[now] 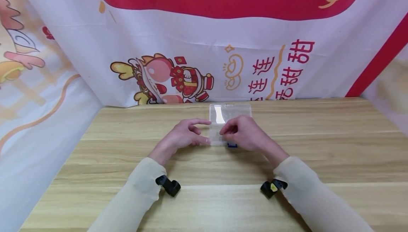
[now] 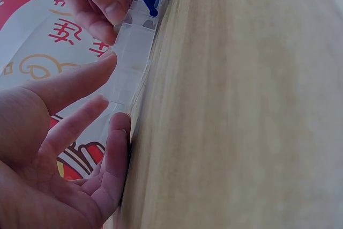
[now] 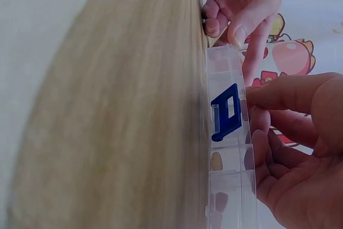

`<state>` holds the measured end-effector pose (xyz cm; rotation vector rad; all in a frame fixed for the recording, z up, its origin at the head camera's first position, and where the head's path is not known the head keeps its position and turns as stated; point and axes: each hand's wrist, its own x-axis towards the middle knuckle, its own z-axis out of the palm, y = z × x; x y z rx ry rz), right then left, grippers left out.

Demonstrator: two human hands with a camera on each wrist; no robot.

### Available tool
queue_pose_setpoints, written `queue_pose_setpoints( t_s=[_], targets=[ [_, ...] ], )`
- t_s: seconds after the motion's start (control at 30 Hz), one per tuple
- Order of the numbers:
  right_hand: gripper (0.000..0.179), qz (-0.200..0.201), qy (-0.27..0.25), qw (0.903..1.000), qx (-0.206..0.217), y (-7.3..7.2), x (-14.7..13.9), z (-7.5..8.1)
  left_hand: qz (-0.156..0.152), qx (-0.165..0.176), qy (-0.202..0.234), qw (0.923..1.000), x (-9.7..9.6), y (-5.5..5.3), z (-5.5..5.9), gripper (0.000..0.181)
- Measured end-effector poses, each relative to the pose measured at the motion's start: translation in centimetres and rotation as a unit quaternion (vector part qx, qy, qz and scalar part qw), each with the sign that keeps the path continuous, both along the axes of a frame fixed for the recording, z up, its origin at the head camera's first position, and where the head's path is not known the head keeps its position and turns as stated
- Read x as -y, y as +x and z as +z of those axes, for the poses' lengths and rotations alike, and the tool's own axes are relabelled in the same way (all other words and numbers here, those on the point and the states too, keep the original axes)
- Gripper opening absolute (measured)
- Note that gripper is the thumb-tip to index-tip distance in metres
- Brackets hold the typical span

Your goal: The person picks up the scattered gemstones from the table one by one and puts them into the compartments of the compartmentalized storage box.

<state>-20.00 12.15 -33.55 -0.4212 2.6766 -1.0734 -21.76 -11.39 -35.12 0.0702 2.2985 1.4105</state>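
A clear plastic compartment box (image 1: 215, 130) lies on the table with its see-through lid (image 1: 234, 110) raised toward the back. Its blue latch (image 3: 229, 113) hangs at the front side. My left hand (image 1: 186, 134) is at the box's left end, thumb and index finger spread and fairly straight, fingertips right at the edge. Over the box's middle is my right hand (image 1: 244, 133), fingers bent, with thumb and index tips brought close together at the compartments. I cannot tell whether a small piece is between them. Through the clear front wall, the right wrist view shows dividers (image 3: 231, 171) between compartments.
The wood-grain table (image 1: 204, 207) stretches to both sides and in front of the box. A printed cloth (image 1: 191, 33) with red lettering and cartoon figures hangs right behind it. Black wrist cameras (image 1: 172, 187) sit on both light sleeves (image 1: 137, 189).
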Motion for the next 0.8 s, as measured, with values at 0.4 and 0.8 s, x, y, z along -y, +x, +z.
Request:
queue_pose_setpoints(
  t_s=[0.4, 0.8],
  targets=[
    [0.011, 0.005, 0.003, 0.9999, -0.011, -0.26, -0.05, -0.21, -0.003, -0.003, -0.005, 1.0000, 0.05, -0.03, 0.02, 0.059],
    [0.012, -0.013, -0.007, 0.9998, 0.015, -0.03, 0.12, -0.07, -0.002, 0.001, -0.002, 1.0000, 0.03, -0.11, -0.07, 0.059]
  ],
)
